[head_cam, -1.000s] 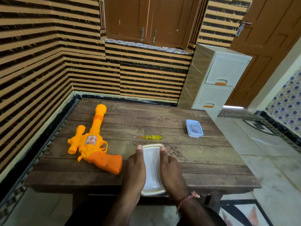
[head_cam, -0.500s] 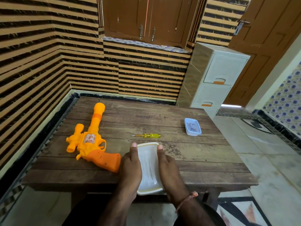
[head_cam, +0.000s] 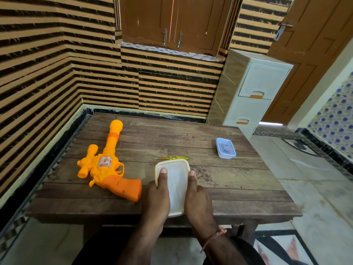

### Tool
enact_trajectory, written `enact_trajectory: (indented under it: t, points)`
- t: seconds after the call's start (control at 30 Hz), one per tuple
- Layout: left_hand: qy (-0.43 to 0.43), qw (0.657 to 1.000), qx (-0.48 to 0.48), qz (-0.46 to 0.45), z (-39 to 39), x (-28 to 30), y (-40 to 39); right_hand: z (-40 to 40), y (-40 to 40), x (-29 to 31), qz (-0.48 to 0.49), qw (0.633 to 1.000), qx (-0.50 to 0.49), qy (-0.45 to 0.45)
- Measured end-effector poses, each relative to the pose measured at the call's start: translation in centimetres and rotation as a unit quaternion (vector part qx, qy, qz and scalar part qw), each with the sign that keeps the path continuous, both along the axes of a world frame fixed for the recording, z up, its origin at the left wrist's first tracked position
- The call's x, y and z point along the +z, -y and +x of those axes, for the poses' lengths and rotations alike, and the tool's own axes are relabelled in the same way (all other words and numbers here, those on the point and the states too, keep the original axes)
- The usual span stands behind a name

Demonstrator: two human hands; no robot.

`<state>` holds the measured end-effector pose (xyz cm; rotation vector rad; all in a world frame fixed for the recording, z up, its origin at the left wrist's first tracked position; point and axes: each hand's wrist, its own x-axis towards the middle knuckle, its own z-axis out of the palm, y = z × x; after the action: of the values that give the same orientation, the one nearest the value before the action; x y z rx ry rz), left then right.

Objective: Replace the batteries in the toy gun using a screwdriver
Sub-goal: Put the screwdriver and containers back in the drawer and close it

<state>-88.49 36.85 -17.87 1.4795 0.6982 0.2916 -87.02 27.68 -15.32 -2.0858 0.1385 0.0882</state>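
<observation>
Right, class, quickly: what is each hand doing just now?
Left hand: closed on the left side of the white tub.
Right hand: closed on the tub's right side.

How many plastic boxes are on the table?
2. The white box sits at the near edge, held between the left hand and right hand. The blue box sits far right.

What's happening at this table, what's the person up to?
A person holds a white plastic lid between the left hand and right hand at the near edge of a wooden table. An orange toy gun, a yellow screwdriver and a small blue box lie untouched.
</observation>
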Motion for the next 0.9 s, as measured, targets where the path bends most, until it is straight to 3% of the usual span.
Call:
enact_trajectory:
  t: [0.23, 0.4, 0.47, 0.6, 0.9]
  points:
    - [0.016, 0.998, 0.027, -0.058, 0.2, 0.2, 0.4, 0.1, 0.1, 0.2, 0.01, 1.0, 0.006, 0.009]
    - [0.028, 0.988, -0.118, -0.094, -0.6, 0.5, 0.5, 1.2, 0.9, 0.4, 0.059, 0.998, -0.029, 0.001]
    - [0.035, 0.984, -0.157, -0.075, -1.0, 0.5, 0.8, 1.7, 1.1, 0.2, 0.126, 0.991, -0.024, -0.034]
    - [0.088, 0.986, -0.124, -0.068, -1.1, 1.4, 0.4, 1.3, 1.7, 0.2, 0.261, 0.961, 0.036, -0.089]
    - [0.056, 0.989, -0.098, -0.098, -1.0, 1.5, 0.2, 0.3, 1.2, -0.6, 0.292, 0.954, 0.04, -0.057]
